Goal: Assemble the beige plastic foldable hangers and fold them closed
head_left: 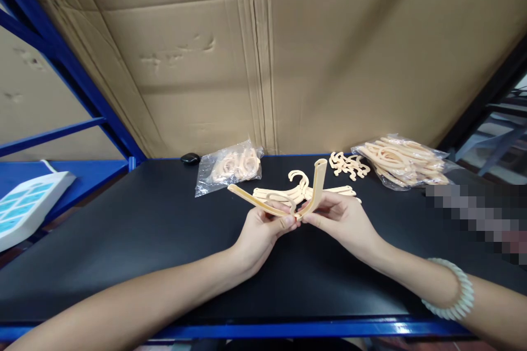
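Forearms converge over the table, both hands pinching a folded hanger piece together.

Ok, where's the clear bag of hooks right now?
In the head view, the clear bag of hooks lies on the black table, left of centre at the back, beside a small black object.

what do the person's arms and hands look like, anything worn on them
Both forearms are bare, with no sleeves in view and no gloves on the left hand or the right hand. The right wrist carries a pale, whitish-green beaded bracelet. No rings or watch can be made out on either hand.
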The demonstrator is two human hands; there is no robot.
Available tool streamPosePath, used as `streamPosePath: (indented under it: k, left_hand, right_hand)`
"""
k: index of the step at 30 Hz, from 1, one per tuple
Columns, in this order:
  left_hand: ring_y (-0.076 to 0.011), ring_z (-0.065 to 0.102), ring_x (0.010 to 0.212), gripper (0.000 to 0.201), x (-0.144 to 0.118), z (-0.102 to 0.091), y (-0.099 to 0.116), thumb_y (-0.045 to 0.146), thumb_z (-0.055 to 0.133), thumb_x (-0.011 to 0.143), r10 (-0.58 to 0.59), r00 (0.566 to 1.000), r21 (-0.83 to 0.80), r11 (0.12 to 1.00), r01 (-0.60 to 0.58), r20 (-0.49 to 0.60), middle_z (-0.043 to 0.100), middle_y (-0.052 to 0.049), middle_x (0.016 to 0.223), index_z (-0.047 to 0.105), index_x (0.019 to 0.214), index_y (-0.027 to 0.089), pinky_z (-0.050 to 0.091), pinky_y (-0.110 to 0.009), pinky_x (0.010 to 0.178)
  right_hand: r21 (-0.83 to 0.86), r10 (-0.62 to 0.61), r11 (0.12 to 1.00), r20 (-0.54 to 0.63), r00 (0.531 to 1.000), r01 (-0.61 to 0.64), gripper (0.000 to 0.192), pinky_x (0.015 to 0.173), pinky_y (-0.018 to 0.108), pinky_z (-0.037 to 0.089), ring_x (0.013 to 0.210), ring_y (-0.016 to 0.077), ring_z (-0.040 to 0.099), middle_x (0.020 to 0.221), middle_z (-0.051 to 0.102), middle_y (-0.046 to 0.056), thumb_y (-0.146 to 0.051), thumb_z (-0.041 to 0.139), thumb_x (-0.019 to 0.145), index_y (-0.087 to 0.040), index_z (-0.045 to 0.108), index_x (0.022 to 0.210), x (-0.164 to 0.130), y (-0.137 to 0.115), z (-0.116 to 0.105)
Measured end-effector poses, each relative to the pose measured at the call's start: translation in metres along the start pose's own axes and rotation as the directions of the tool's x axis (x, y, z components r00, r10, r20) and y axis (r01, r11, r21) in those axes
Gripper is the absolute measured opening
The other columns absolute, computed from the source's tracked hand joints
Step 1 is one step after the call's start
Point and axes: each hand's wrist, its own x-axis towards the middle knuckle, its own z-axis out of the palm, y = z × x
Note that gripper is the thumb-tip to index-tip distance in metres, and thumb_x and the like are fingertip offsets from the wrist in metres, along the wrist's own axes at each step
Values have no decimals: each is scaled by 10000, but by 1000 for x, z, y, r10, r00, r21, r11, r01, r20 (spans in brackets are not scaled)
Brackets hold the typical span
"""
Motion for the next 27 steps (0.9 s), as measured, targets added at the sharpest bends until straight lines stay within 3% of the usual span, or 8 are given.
streamPosePath:
  k: [7, 11, 15, 19, 21, 24, 27]
  left_hand:
    - [-133, 665, 730, 267, -4, 4, 2, 211, 849, 604, -19, 996, 108, 994, 28, -85, 715, -49, 766, 653, 762, 122, 528, -189, 626]
    - [-130, 662, 715, 282, -3, 6, 5, 241, 843, 614, 13, 995, 200, 980, 7, -95, 712, -56, 787, 668, 797, 117, 527, -174, 586]
    - [-94, 633, 610, 273, 3, 1, 14, 257, 845, 610, 13, 994, 245, 969, 14, -111, 686, -34, 727, 681, 773, 112, 520, -163, 561]
    - [-83, 637, 650, 222, 13, -10, 30, 246, 819, 656, 6, 994, 227, 974, 20, -110, 681, -29, 720, 682, 775, 118, 527, -149, 627]
    - [-96, 648, 683, 179, 20, -18, 40, 241, 789, 695, -23, 996, 222, 974, 42, -86, 684, -38, 711, 680, 778, 124, 533, -159, 654]
    - [-116, 667, 701, 141, 30, -31, 55, 178, 773, 690, -96, 992, 219, 969, 112, -82, 693, -51, 716, 687, 791, 131, 537, -170, 660]
    - [-137, 674, 743, 202, 38, -42, 67, 168, 791, 661, -167, 986, 363, 917, 165, -25, 705, -71, 756, 707, 842, 133, 534, -181, 680]
  right_hand:
    - [-2, -21, 1000, -73, 997, 21, 130, 771, 354, 550, 774, 185, 671, 777, 697, 24, -303, 743, 722, -211, 670, 777, -2, 2, 5]
    - [36, 7, 999, 1, 1000, -7, 163, 762, 340, 542, 788, 174, 656, 828, 691, 26, -304, 751, 710, -201, 655, 793, 5, -1, 0]
    - [18, 32, 999, 131, 991, -35, 218, 620, 282, 524, 686, 136, 620, 817, 659, 4, -272, 789, 657, -201, 641, 800, 19, -11, -30]
    - [-209, -11, 977, 187, 982, 51, 160, 596, 276, 495, 623, 130, 604, 736, 644, 5, -286, 772, 676, -190, 661, 739, 32, -25, -73]
    - [-380, -33, 919, 192, 981, 105, 162, 620, 300, 497, 678, 165, 623, 748, 668, 24, -319, 764, 676, -197, 695, 758, 35, -31, -90]
    - [-628, -65, 750, 239, 969, 206, 174, 632, 313, 474, 711, 189, 624, 784, 696, 39, -360, 732, 701, -213, 740, 793, 38, -36, -108]
    - [-730, -23, 630, 324, 946, 265, 154, 661, 315, 453, 714, 183, 611, 774, 691, 26, -359, 692, 731, -218, 733, 775, 38, -39, -116]
